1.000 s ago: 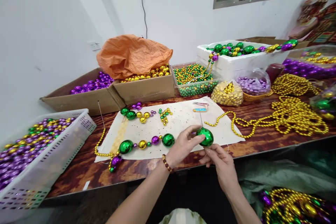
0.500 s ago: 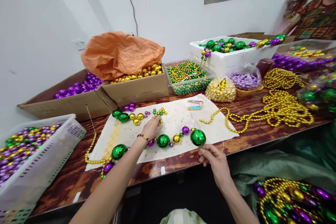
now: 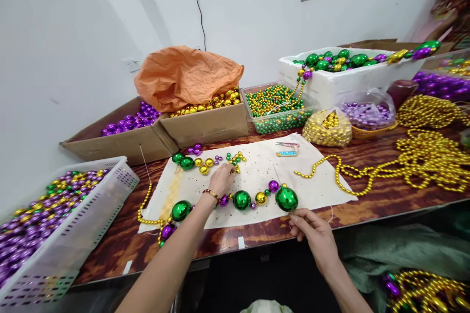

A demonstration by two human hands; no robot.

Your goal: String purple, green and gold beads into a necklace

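Note:
My left hand reaches over the white cloth. Its fingers are pinched together at a cluster of small green and gold beads; what lies between the fingertips is hidden. My right hand is closed in a pinch at the lower edge of a large shiny green ball, and I cannot make out what it grips there. A thin needle rises from the ball's upper side. Leftward from it runs a bead strand with another green ball, a gold ball and purple balls, passing behind my left forearm.
Loose balls and pink-handled pliers lie on the cloth. Behind stand cardboard boxes, a clear bead tub and a white foam box. A white basket is at left, gold bead chains at right.
The camera has turned slightly left, so everything sits further right in the picture. Both hands keep nearly the same places at the beads and the green ball.

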